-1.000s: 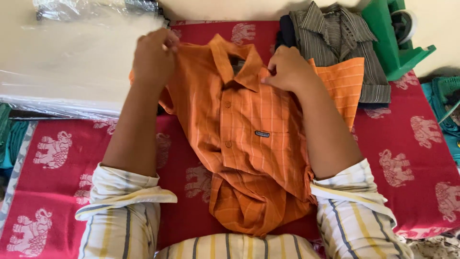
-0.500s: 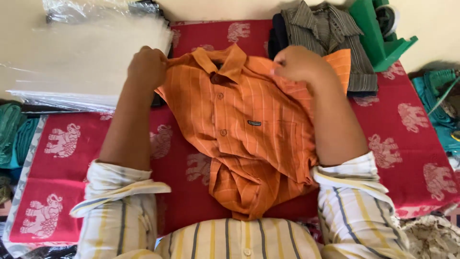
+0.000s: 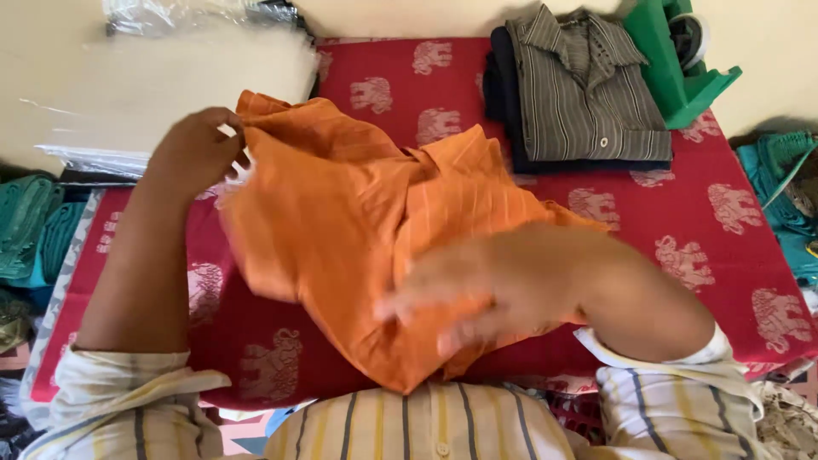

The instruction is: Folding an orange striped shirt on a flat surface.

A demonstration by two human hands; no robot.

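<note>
An orange checked shirt lies back side up and rumpled on a red cloth with pale elephant prints. My left hand pinches the shirt's upper left corner near the shoulder. Blurred with motion, my right hand is spread flat over the shirt's lower right part, fingers apart and pointing left. The shirt's collar and front are hidden underneath.
A folded grey striped shirt lies on a dark garment at the back right beside a green plastic stand. Clear plastic bags are stacked at the back left. Teal fabric lies at both sides, left and right.
The shirt has been flipped from front up to back up. My left hand kept its corner and moved left; my right hand left the collar area and swept down across the shirt.
</note>
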